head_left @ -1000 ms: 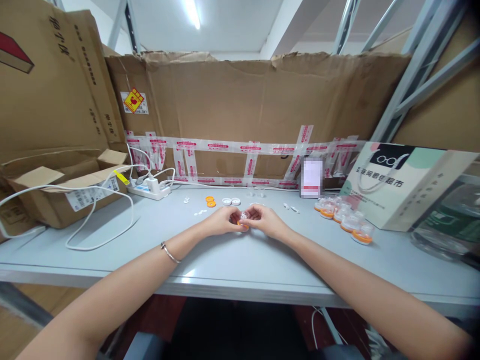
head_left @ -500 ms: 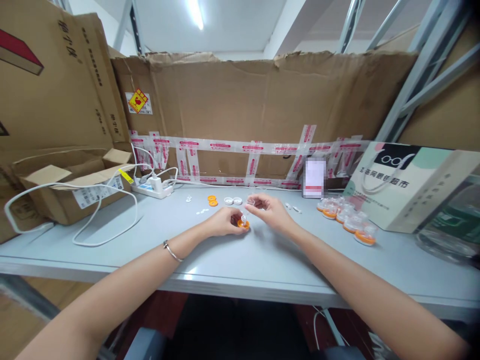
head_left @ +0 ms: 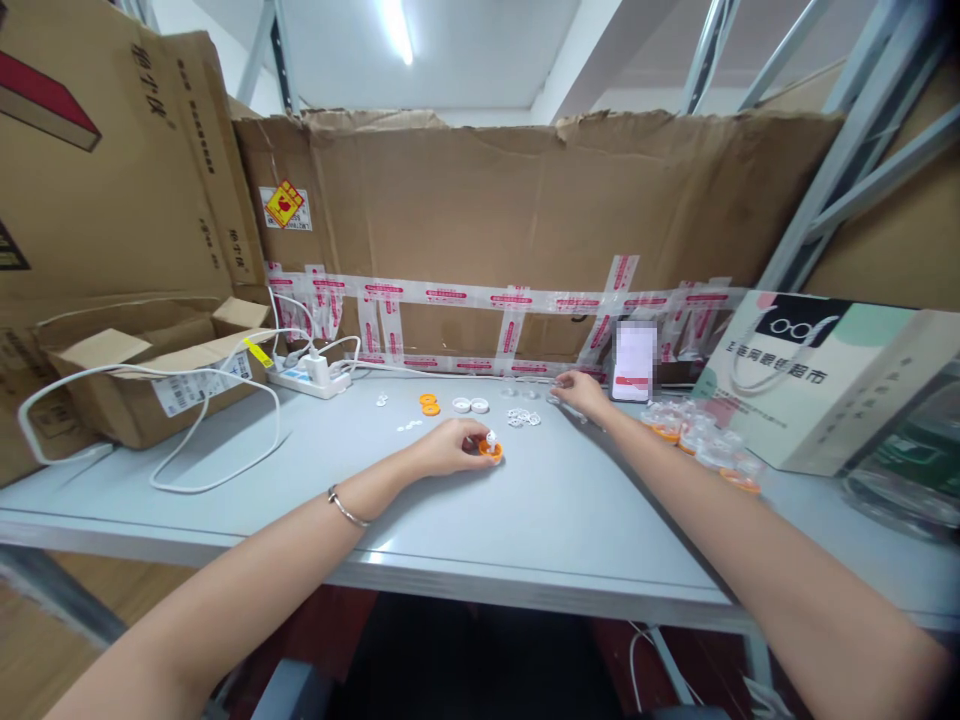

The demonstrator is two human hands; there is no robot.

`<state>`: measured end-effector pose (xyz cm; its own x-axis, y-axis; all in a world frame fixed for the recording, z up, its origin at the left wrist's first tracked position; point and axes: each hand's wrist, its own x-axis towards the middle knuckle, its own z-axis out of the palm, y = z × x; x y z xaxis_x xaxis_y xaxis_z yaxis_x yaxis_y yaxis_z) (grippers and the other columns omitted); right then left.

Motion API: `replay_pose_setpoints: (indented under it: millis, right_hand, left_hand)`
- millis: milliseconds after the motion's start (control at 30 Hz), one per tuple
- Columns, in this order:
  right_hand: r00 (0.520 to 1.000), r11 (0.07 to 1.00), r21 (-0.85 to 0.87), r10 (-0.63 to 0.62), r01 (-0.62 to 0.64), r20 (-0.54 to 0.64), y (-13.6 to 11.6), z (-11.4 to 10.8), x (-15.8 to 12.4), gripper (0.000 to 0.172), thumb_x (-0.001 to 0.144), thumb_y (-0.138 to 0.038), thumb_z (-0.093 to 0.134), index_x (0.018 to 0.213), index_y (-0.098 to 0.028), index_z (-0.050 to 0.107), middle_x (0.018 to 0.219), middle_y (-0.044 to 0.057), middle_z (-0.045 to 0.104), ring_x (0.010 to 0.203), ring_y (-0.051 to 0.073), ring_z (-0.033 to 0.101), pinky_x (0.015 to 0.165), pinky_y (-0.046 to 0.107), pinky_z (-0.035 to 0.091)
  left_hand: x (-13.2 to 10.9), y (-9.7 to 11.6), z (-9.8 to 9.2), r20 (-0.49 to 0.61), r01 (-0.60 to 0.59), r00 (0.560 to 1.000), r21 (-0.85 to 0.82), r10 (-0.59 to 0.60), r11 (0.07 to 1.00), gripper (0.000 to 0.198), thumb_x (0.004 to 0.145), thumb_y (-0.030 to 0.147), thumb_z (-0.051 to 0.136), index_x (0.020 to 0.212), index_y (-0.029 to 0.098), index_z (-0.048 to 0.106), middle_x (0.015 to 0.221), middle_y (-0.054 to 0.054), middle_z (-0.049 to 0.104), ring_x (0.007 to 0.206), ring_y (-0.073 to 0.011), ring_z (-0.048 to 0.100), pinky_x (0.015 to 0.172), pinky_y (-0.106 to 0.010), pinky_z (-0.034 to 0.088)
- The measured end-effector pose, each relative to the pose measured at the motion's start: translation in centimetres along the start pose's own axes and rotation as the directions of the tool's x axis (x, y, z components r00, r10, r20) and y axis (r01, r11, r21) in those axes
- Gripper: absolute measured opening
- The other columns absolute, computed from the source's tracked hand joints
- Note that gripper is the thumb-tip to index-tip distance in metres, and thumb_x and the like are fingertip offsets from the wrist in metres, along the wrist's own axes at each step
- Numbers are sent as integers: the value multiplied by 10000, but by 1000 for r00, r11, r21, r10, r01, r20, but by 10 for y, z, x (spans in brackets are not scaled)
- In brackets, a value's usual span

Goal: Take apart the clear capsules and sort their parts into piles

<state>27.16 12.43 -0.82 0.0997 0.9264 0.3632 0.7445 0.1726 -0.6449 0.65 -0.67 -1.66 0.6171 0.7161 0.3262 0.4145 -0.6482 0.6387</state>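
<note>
My left hand [head_left: 452, 447] rests on the grey table [head_left: 525, 510], fingers pinched on a small orange ring with a clear part on top [head_left: 492, 446]. My right hand [head_left: 581, 392] is stretched to the back of the table near a phone [head_left: 634, 362]; its fingers curl down onto small clear pieces [head_left: 556, 396], and I cannot see whether it holds one. A little heap of clear rings [head_left: 522, 417] lies between the hands. Two orange rings [head_left: 429, 404] and two white caps [head_left: 469, 405] lie behind my left hand.
A row of finished orange-and-clear parts [head_left: 697, 440] lies at the right beside a paper bag [head_left: 817, 380]. A power strip [head_left: 309, 379] with white cables and an open carton [head_left: 142, 375] stand at the left. Taped cardboard [head_left: 525, 230] walls the back.
My right hand has left the orange ring and moved back and right to the far edge by the phone. The left hand stays, still holding the orange ring.
</note>
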Motion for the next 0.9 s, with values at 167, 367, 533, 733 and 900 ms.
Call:
replay_pose_setpoints:
  millis: [167,367,533,733,900]
  right_hand:
    - [1000,999,-28,-15,15,2,0,6,4,255,588,-185,688,819,-102,617,808,111,645,784,220,597,756,341,435]
    - [986,987,18,-156,158,-62,-39,-7,-37,331,736,-347,578,991,-136,559,1033,108,596,917,188,558,816,312,423]
    - [826,878,293,-463,378,322,-68,-3,-108,319,726,-414,592,935,-173,581,931,53,618,798,151,572,719,279,453]
    - [777,896,359,-415,260,473,-64,11,-130,534,627,-420,690,1073,-167,542,977,63,585,873,171,548,744,292,445]
    - [752,870,381,-471,312,461,-60,18,-125,350,673,-409,652,921,-163,626,861,34,591,793,154,544,706,272,428]
  left_hand:
    - [0,0,-1,24,-8,1000,15,7,1000,179,746,290,560,825,137,607,739,-2,577,649,-89,478,614,-197,383]
    - [0,0,0,-31,49,998,-15,-50,999,252,696,301,621,895,147,598,765,-4,587,686,-101,519,639,-206,410]
    - [0,0,1,-39,56,997,-77,-59,995,313,676,331,648,915,142,575,779,-18,596,700,-113,539,651,-228,430]
    - [-2,-2,-1,-7,54,998,-227,-57,972,388,612,294,714,900,143,503,861,-51,603,790,-137,573,719,-278,458]
    - [-5,5,-9,0,85,996,-153,-86,985,437,616,307,714,951,161,475,917,-62,606,830,-146,576,729,-287,449]
